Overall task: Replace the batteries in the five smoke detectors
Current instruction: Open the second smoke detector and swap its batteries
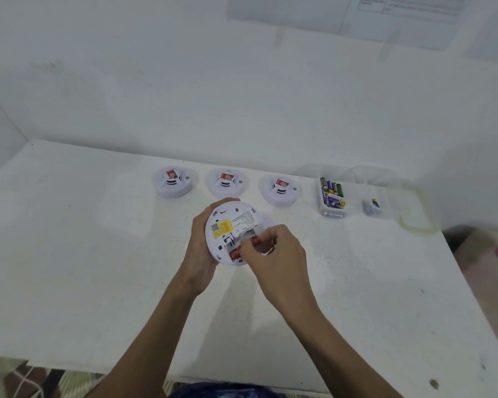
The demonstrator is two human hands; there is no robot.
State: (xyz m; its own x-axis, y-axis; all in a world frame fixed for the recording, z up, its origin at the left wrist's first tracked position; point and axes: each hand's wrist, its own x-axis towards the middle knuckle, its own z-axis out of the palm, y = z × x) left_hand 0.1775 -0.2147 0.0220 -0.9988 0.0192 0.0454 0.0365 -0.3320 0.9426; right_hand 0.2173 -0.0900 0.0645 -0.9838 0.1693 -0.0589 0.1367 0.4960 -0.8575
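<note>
The left hand (pixel 202 242) grips an upturned smoke detector (pixel 227 222); the right hand (pixel 273 249) pinches a red battery (pixel 235 253) inside, half hiding its compartment. Behind stand three detectors (pixel 226 183) and two battery tubs (pixel 335 214)

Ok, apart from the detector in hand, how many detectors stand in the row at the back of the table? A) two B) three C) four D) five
B: the row holds the left detector, the middle detector and the right detector, while the left hand holds a fourth detector and the right hand pinches a red battery in it.
</note>
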